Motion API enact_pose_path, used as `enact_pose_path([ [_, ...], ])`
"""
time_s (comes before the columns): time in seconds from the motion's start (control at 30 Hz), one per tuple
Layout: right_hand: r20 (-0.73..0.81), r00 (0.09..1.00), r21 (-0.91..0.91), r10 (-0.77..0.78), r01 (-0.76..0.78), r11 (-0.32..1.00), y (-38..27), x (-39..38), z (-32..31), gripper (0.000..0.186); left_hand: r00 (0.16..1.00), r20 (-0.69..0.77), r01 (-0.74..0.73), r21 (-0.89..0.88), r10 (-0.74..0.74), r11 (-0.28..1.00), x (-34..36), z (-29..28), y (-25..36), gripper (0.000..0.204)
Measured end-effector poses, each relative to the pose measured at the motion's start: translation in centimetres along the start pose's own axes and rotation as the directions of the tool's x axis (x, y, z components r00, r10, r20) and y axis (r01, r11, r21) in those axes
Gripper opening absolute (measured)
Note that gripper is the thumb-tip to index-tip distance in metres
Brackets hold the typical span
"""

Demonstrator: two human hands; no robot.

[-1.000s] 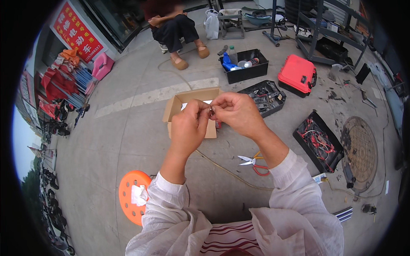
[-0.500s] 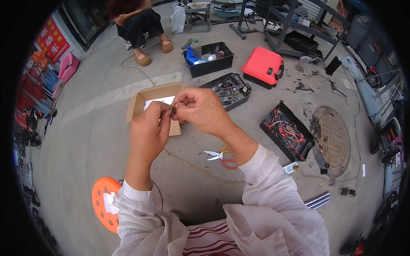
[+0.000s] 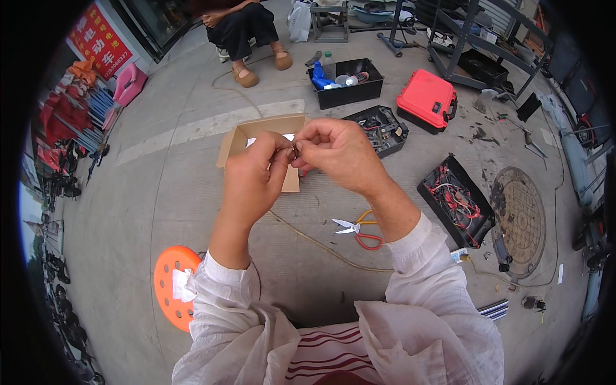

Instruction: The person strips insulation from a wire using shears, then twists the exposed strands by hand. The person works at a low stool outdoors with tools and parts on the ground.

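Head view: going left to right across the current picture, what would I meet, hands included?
Red sign → orange stool → left hand → right hand → red case → round manhole cover.

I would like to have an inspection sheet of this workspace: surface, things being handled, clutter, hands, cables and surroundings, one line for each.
Surface: grey concrete ground, dark stains and a round cover to the right.
Things handled: one small dark piece, too small to identify; an open cardboard box beyond the hands.
Clutter: open scissors, a red case, a black bin with bottles.
Hands: left hand and right hand, both bare, pinch the small piece together.
Cables: a thin hose or cable crosses the ground; tangled wires fill a black tray.
Surroundings: a seated person ahead, an orange stool at left.
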State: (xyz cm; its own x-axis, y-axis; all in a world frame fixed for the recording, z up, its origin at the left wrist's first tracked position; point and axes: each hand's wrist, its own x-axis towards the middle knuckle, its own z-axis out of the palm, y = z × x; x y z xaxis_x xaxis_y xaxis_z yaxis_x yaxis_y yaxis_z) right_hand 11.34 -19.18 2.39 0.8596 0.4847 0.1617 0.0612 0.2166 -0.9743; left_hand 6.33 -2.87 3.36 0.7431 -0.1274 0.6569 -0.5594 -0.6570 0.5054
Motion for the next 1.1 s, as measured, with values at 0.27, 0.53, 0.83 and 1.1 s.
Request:
enact_pose_path([
  [0.27, 0.017, 1.000, 0.016, -0.007, 0.007, 1.000, -0.1, -0.2, -0.2, 0.010, 0.999, 0.041, -0.036, 0.075, 0.033, 0.997, 0.0, -0.2, 0.1, 0.006],
  [0.53, -0.082, 0.994, -0.044, -0.073, 0.070, 0.997, 1.2, 0.2, 0.1, 0.011, 0.994, 0.044, -0.103, 0.234, 0.095, 0.967, -0.2, 0.2, 0.6, 0.009],
  [0.83, -0.083, 0.996, 0.125, -0.034, 0.044, 0.991, 0.7, 0.2, -0.1, 0.011, 0.998, -0.056, -0.012, 0.031, 0.014, 0.999, -0.2, 0.7, 0.0, 0.002],
  [1.1, 0.016, 1.000, 0.032, 0.013, -0.013, 0.999, 0.4, 0.4, -0.8, 0.020, 0.877, -0.009, 0.350, -0.671, -0.480, 0.653, 0.8, -0.5, -0.6, 0.007],
])
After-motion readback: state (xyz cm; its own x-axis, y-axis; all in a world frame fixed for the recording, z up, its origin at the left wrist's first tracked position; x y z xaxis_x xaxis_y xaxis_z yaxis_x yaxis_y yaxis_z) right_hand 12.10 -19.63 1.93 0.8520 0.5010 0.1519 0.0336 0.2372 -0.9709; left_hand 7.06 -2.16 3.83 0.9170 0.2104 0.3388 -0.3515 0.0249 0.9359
